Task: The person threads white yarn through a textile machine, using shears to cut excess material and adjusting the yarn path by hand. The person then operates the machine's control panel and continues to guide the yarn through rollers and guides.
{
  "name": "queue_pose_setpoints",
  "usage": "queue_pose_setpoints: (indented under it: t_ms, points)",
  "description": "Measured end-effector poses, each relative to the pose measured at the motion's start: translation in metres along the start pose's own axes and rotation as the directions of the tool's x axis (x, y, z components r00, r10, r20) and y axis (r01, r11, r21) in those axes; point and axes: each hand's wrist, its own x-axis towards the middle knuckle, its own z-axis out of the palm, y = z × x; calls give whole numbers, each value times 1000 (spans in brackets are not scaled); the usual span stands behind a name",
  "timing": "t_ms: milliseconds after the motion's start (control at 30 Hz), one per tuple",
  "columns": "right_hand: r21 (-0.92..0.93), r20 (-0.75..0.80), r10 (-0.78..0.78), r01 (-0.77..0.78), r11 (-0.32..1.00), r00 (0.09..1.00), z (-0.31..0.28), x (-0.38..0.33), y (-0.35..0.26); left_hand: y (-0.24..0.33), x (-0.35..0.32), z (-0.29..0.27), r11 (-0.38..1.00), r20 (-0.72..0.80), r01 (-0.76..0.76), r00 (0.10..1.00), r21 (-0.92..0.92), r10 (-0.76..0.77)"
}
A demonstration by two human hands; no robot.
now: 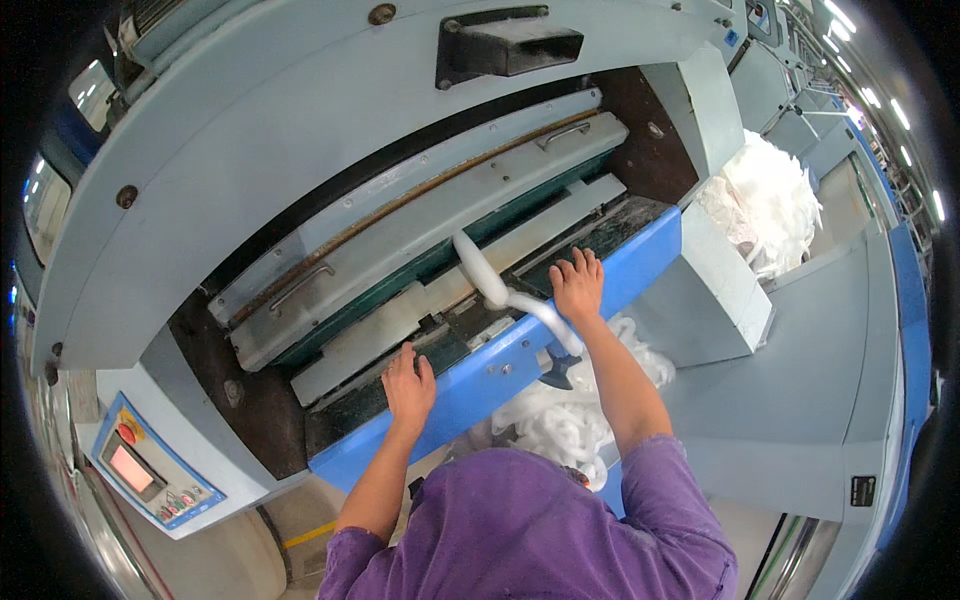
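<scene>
My left hand (408, 386) rests on the dark ledge (345, 416) behind the blue front panel (455, 385) of a large grey textile machine. Its fingers are stretched out and hold nothing. Further right, my right hand (578, 285) lies over the same ledge, fingers extended and slightly apart. Between the hands, a thick white fibre sliver (480, 270) comes out from under a metal bar (430, 240) with two handles. It bends over the panel's top edge beside my right wrist and runs down the front; where it continues below is partly hidden by my right forearm.
Loose coils of white sliver (560, 420) are piled below the panel. A control panel (150, 465) with a screen and red button is at the lower left. More white fibre (765, 200) is heaped at the right. A black bracket (510, 45) juts from the upper cover.
</scene>
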Motion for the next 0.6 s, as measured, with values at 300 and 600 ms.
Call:
queue_pose_setpoints:
  t_ms: [300, 600]
  points:
    - [4, 1, -27, 27, 1000, 1000, -3, 2, -1, -6, -1, 7, 997, -7, 55, 998, -54, -56]
    - [36, -13, 41, -41, 999, 999, -8, 1, -2, -6, -2, 9, 996, -5, 19, 1000, -85, -19]
